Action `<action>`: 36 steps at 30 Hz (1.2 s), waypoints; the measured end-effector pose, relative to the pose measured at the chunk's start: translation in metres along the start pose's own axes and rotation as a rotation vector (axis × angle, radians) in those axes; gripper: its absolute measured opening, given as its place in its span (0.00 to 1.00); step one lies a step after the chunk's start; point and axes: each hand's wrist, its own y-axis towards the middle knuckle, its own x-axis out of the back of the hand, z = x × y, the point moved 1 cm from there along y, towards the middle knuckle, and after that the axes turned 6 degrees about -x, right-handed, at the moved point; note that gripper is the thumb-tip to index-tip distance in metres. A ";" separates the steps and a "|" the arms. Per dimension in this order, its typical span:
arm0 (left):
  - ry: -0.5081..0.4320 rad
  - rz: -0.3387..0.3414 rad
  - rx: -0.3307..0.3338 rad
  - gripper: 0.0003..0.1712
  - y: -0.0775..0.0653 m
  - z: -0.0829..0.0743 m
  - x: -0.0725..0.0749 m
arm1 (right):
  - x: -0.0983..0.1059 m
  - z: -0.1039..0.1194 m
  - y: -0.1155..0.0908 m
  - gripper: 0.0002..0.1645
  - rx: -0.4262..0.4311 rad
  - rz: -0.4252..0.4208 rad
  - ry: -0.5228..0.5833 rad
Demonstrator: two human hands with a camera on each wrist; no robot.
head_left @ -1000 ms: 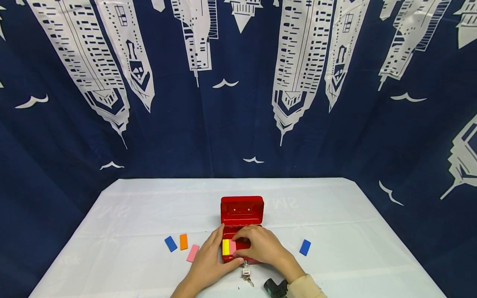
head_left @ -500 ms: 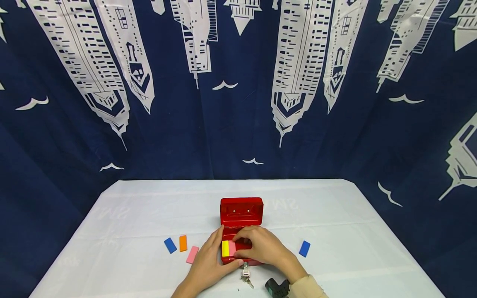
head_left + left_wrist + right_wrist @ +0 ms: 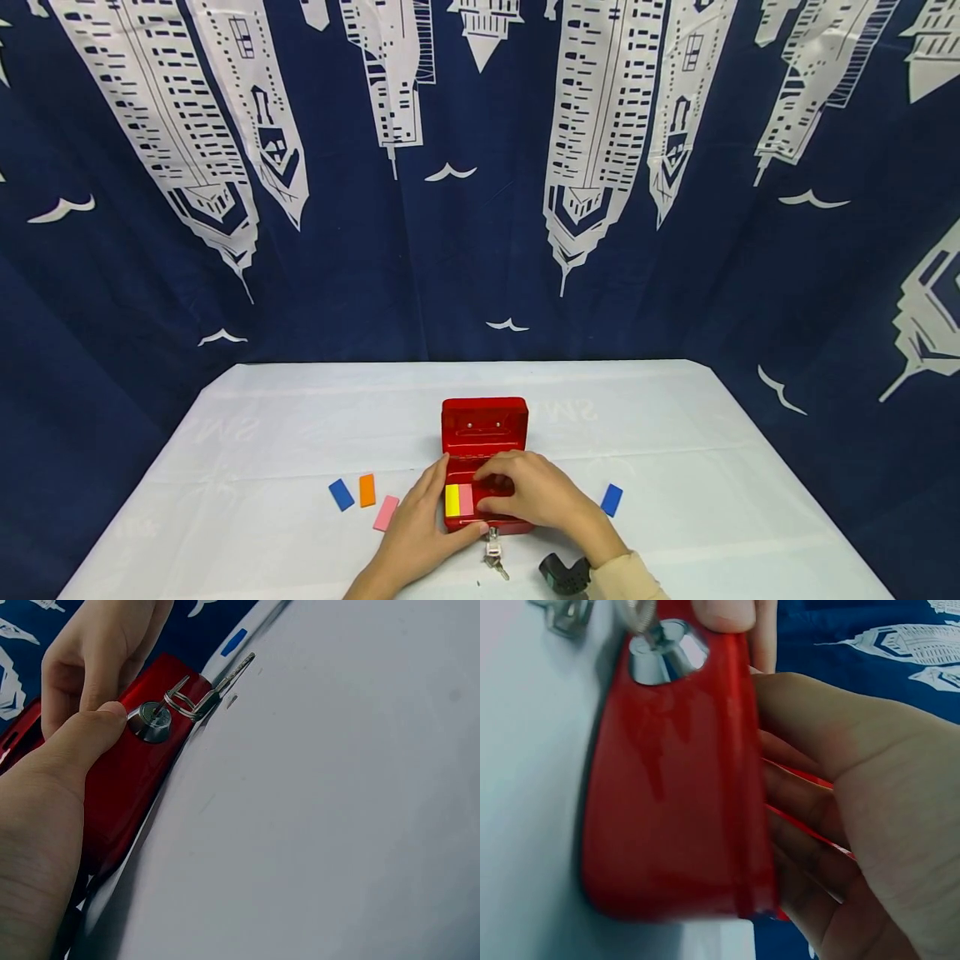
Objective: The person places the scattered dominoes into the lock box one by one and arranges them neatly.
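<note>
A red cash box stands with its lid up. My left hand holds its left side, thumb over the front rim. In the left wrist view, that thumb lies beside the silver lock, where keys hang on a ring. Inside the box, a yellow block and a pink block lie side by side at the left. My right hand reaches into the box just right of the pink block, fingers bent and thumb apart, with nothing seen between them. In the right wrist view, its fingertips are hidden behind the box's front wall.
Left of the box, a blue block, an orange block and another pink block lie on the white table. Another blue block lies to the right. A black object sits beside the right wrist.
My right fingers have drawn slightly right, off the pink block, which stays against the yellow one. My left hand keeps its place on the box.
</note>
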 end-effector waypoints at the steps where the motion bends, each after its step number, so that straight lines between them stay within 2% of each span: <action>1: 0.001 0.000 0.000 0.68 0.000 0.000 0.000 | 0.001 0.000 -0.001 0.21 -0.003 0.004 0.002; 14: 0.004 -0.004 -0.008 0.68 -0.001 0.000 0.000 | 0.017 -0.006 -0.007 0.23 -0.046 0.023 0.046; 27: 0.006 -0.017 -0.025 0.67 0.000 0.000 0.001 | 0.038 -0.018 -0.016 0.19 -0.052 0.005 0.093; 36: -0.008 -0.017 -0.026 0.67 -0.001 -0.002 0.002 | 0.051 -0.026 -0.022 0.17 -0.098 0.003 0.143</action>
